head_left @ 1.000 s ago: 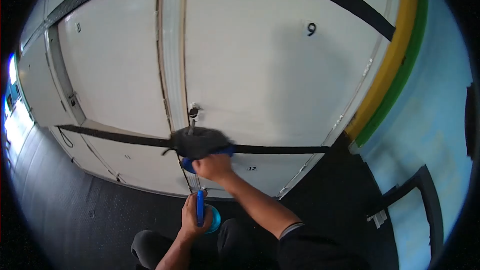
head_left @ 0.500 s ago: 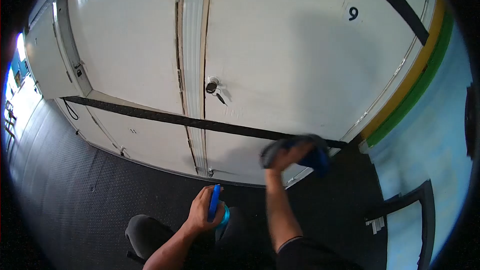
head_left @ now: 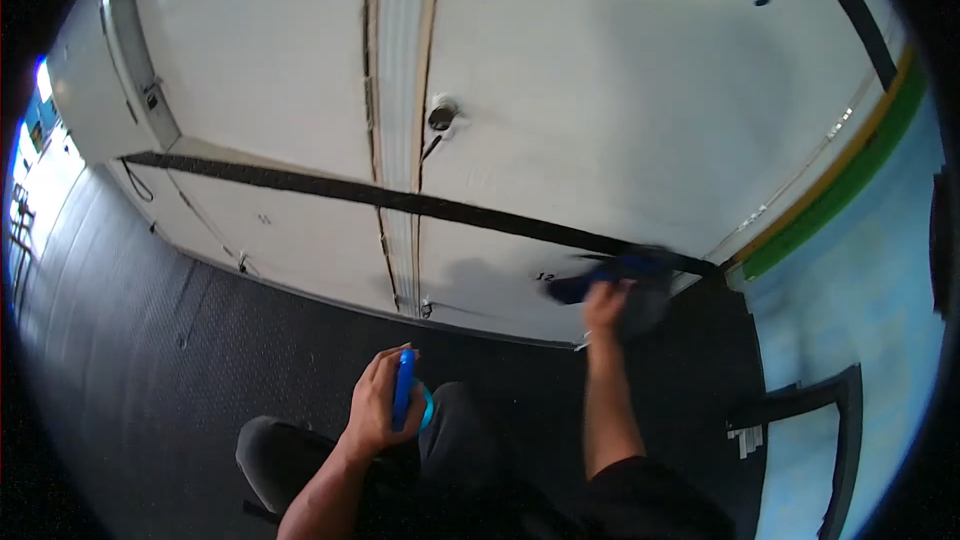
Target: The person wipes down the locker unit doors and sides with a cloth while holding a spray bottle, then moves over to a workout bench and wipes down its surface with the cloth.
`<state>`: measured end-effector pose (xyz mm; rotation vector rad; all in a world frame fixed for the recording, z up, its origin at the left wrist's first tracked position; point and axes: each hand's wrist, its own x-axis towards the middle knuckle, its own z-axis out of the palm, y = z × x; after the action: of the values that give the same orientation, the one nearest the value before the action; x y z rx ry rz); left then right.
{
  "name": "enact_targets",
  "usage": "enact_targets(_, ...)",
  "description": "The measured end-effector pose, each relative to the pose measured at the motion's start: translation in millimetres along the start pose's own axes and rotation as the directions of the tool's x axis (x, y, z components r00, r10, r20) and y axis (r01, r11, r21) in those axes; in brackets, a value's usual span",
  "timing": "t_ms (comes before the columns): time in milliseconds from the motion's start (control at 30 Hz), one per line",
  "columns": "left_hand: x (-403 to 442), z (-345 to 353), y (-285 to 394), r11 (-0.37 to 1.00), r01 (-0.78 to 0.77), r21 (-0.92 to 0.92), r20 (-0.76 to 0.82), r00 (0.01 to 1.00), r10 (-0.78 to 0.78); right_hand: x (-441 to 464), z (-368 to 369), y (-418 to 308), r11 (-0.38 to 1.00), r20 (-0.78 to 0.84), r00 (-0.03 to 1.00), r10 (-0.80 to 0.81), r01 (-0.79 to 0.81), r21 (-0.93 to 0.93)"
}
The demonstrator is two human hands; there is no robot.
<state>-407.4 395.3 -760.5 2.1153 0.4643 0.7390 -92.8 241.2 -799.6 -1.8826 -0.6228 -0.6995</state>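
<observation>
My right hand [head_left: 607, 308] grips a dark grey and blue cloth [head_left: 645, 290], blurred by motion, over the right end of the black strip [head_left: 500, 224] and the top of the white door numbered 12 [head_left: 480, 290]. Low in front of my knees, my left hand [head_left: 380, 402] is wrapped round a bottle with a blue top [head_left: 404, 385]; a turquoise part [head_left: 427, 407] shows beside the palm. Above the strip is the white door numbered 9 [head_left: 560, 90], with a round lock [head_left: 442, 116] and a key hanging at its left edge.
Door 11 [head_left: 270, 225] and a larger white door [head_left: 260, 50] stand on the left. Black textured floor [head_left: 200, 340] runs below. At the right are a light blue wall [head_left: 880, 270], a green and yellow border [head_left: 850, 200] and a black frame shape [head_left: 848, 440].
My right hand has moved the cloth rightwards along the black strip, from below the lock to its right end. My left hand still holds the bottle. The view has shifted downward and right.
</observation>
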Motion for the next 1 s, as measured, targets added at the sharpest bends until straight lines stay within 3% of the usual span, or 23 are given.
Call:
enact_targets(67,-0.6,5.3,5.1,0.998,-0.063,0.028,0.114,0.992,0.059,18.7,-43.4,35.1,0.903,-0.083,0.899,0.429,-0.429,0.025)
enact_targets(100,-2.8,8.5,6.9,0.998,-0.047,0.031,0.116,0.992,0.043,23.2,-51.8,40.0,0.881,-0.154,0.868,0.472,-0.473,0.032)
enact_targets(133,-2.6,12.2,8.1,1.000,-0.008,-0.001,0.161,0.987,0.008,22.7,-48.6,54.4,0.951,-0.319,0.928,0.192,-0.257,-0.173)
enact_targets(167,-1.9,15.0,8.4,0.999,0.028,-0.030,0.209,0.978,-0.021,19.5,-42.6,67.7,0.915,-0.413,0.902,-0.123,-0.058,-0.399)
enact_targets(233,-2.9,21.5,4.3,0.998,-0.001,-0.065,0.212,0.977,0.015,-4.0,-7.2,59.6,0.915,-0.270,0.919,-0.288,0.182,-0.360)
enact_targets(267,-4.6,24.0,3.2,0.994,-0.026,-0.110,0.210,0.976,0.048,-25.6,19.1,41.0,0.932,-0.187,0.975,-0.119,0.044,-0.361)
enact_targets(333,-6.5,25.6,4.6,0.995,0.029,-0.094,0.235,0.972,-0.006,-58.6,70.0,-20.7,0.950,-0.089,0.977,-0.195,0.166,-0.263)
enact_targets(367,-6.2,25.9,4.1,0.993,0.083,-0.084,0.240,0.969,-0.061,-75.0,87.0,-59.5,0.974,0.160,0.982,-0.097,0.127,-0.187)
enact_targets(400,-7.4,25.9,0.6,0.994,0.074,-0.077,0.265,0.963,-0.051,-75.8,98.6,-100.9,0.991,0.448,0.889,-0.097,0.128,-0.039)
enact_targets(433,-9.1,25.9,-4.6,0.994,0.086,-0.063,0.230,0.971,-0.069,-91.3,143.9,-113.4,0.895,0.020,0.910,-0.415,0.404,0.189)
enact_targets(500,-6.5,24.7,-7.2,0.995,0.090,-0.053,0.210,0.975,-0.077,-73.2,135.1,-155.6,0.935,0.198,0.913,-0.355,0.351,0.058)
enact_targets(533,-5.2,19.5,-3.3,0.988,0.144,-0.052,0.179,0.975,-0.132,-71.4,136.2,-147.5,0.939,0.194,0.919,-0.344,0.342,0.045)
enact_targets(567,-4.5,16.1,-2.6,0.978,0.203,-0.053,0.140,0.971,-0.194,-68.1,134.9,-139.3,0.901,0.117,0.910,-0.399,0.366,0.232)
enact_targets(600,-4.1,14.9,-5.6,0.976,0.213,-0.056,0.141,0.969,-0.203,-63.9,127.2,-128.9,0.866,0.083,0.896,-0.436,0.394,0.307)
enact_targets(667,-2.4,12.2,-12.3,0.997,0.074,0.030,0.138,0.987,-0.078,-51.2,100.4,-100.8,0.821,0.060,0.862,-0.504,0.456,0.344)
enact_targets(700,-1.5,13.4,-13.1,0.996,0.085,0.031,0.132,0.987,-0.088,-49.5,71.2,-84.8,0.888,0.054,0.907,-0.417,0.395,0.234)
enact_targets(733,-1.4,16.2,-11.4,0.996,0.084,0.039,0.165,0.982,-0.089,-68.3,60.0,-46.9,0.985,0.164,0.981,-0.101,0.075,0.157)
enact_targets(767,-0.6,18.9,-10.3,0.996,0.080,0.048,0.200,0.976,-0.088,-86.9,48.8,-9.2,0.970,0.254,0.940,0.228,-0.243,0.028)
enact_targets(800,0.1,22.0,-10.2,0.994,0.091,0.053,0.200,0.975,-0.100,-111.6,61.0,59.0,0.876,0.013,0.920,0.392,-0.369,-0.310)
enact_targets(867,-1.2,28.9,-12.2,0.999,0.051,0.008,0.269,0.962,-0.051,-75.8,22.6,73.6,0.754,-0.145,0.761,0.632,-0.648,-0.109)
enact_targets(900,-3.8,34.9,-17.1,1.000,0.011,-0.008,0.271,0.963,-0.008,-68.4,22.4,62.7,0.748,-0.147,0.755,0.639,-0.655,-0.110)
enact_targets(967,-3.5,38.9,-15.3,0.998,0.046,-0.031,0.307,0.951,-0.034,-63.1,34.0,36.7,0.690,-0.198,0.661,0.724,-0.681,0.246)
enact_targets(1000,-3.5,42.3,-14.4,0.994,0.087,-0.060,0.337,0.940,-0.062,-70.4,48.5,21.2,0.682,-0.182,0.660,0.729,-0.678,0.273)
